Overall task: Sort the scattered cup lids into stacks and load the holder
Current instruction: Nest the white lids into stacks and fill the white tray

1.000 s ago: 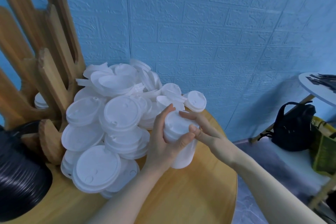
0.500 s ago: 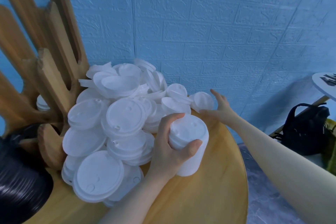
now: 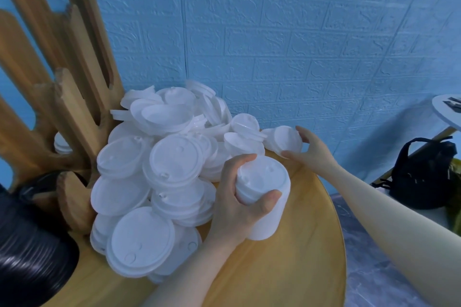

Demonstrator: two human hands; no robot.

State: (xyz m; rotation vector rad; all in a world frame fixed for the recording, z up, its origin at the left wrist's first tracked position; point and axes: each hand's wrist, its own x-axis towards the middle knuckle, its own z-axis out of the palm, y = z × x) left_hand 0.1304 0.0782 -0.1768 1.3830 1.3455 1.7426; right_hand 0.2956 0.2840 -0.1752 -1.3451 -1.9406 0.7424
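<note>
At the far left a stack of ribbed black lids (image 3: 30, 252) lies on its side, glossy and dark, in front of the wooden lid holder (image 3: 74, 97), whose flat, rough-edged slats fan upward with a few white lids (image 3: 61, 143) already seated low between them. Next comes the heap of scattered white lids (image 3: 159, 172) on the round yellow wooden worktop (image 3: 287, 269): thin moulded plastic discs with raised rims, small sip holes and vents, in a larger and a smaller size, lying at all angles and overlapping. The left hand (image 3: 239, 209) has its grip closed around a neat stack of small lids (image 3: 264, 197), fingers on the far side and thumb across the near rim, the stack's base appearing to rest on the worktop. The right hand (image 3: 311, 152) reaches to the heap's right edge, fingers and thumb curled round one small lid (image 3: 287, 142) near the worktop's back edge. To do this step well, the lid should probably be checked for size, turned dome side up, and brought squarely over the stack so the rims nest without forcing; the thin plastic looks slippery and flexible, so a light pinch at the rim seems wiser than squeezing. Steadying the stack upright should keep it from toppling. At far right sit a black bag (image 3: 424, 174) and a small white side table (image 3: 449, 112).
</note>
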